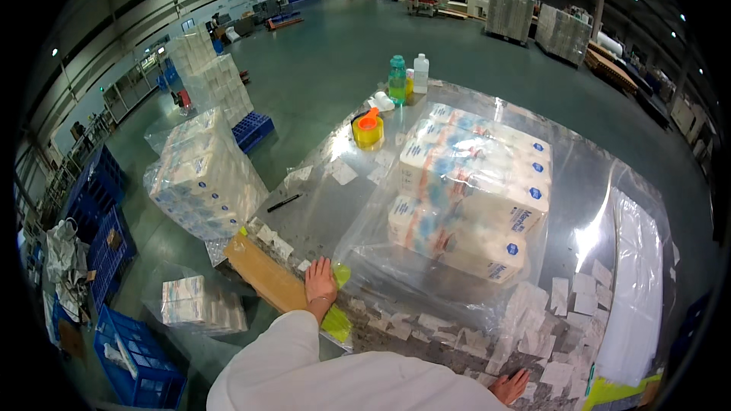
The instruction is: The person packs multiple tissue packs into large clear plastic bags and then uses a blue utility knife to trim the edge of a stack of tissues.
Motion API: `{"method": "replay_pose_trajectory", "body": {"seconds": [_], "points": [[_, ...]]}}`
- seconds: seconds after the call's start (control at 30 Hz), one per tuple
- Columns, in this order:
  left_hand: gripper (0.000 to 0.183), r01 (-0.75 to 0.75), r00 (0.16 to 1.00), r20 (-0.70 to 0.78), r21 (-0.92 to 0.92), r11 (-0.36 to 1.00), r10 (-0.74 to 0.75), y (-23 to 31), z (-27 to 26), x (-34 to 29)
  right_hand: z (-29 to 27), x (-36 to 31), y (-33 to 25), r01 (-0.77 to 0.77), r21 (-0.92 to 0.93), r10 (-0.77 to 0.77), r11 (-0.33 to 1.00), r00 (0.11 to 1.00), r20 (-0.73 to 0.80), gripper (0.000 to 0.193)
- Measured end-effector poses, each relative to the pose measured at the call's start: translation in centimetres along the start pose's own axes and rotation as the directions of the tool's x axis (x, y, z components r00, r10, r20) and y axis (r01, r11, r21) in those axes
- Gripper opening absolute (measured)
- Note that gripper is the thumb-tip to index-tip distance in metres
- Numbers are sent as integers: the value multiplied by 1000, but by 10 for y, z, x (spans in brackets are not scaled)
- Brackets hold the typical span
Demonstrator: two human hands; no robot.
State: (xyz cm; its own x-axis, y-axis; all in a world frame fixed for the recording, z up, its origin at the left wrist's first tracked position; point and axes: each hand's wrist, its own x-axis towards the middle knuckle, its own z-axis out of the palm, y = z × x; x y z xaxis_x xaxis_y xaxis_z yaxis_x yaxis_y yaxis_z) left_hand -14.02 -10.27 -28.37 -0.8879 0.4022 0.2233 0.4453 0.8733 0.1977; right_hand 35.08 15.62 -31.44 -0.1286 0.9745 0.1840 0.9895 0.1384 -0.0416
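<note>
My left hand (pixel 320 281) lies flat with fingers stretched on the near left edge of a metal-topped table (pixel 586 148), beside a strip of brown cardboard (pixel 263 270) and yellow-green tape (pixel 337 325). At the near edge further right, my right hand (pixel 510 387) rests with fingers extended among torn white label scraps (pixel 558 373). Neither hand holds anything. Beyond them, a clear plastic bag (pixel 365 259) surrounds several white paper-product packs (pixel 472 183) with blue and orange print, stacked in rows. A black marker (pixel 283 203) lies left of the bag.
Yellow tape rolls with an orange piece (pixel 371 119), a teal bottle (pixel 397 80) and a white bottle (pixel 421 72) stand at the far corner. Flat clear bags (pixel 632 289) lie at right. Bagged packs (pixel 199 175) and a blue crate (pixel 137 365) occupy the left floor.
</note>
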Motion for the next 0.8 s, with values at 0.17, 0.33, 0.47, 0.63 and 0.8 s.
{"method": "replay_pose_trajectory", "body": {"seconds": [0.17, 0.33, 0.47, 0.63, 0.8], "points": [[49, 33, 997, 66, 11, 999, -34, -4, 2, 0, -15, -1, -7, 43, -18, -43, 999, 999, 16, 53], [52, 24, 997, 68, 29, 999, -26, -2, 3, 1, -28, -1, -15, 10, -62, -6, 998, 998, 59, 52], [52, 23, 997, 74, 22, 999, -25, 5, 0, 4, -39, -1, -25, -92, 24, 90, 995, 991, 95, 55], [46, 30, 1000, -5, 27, 999, -30, -14, 10, -5, -52, 2, -36, -82, 103, 66, 991, 987, 147, 58], [41, -70, 996, -44, 40, 997, 72, -1, 13, 14, -36, -9, -23, -43, 160, 39, 986, 999, 24, 57]]}}
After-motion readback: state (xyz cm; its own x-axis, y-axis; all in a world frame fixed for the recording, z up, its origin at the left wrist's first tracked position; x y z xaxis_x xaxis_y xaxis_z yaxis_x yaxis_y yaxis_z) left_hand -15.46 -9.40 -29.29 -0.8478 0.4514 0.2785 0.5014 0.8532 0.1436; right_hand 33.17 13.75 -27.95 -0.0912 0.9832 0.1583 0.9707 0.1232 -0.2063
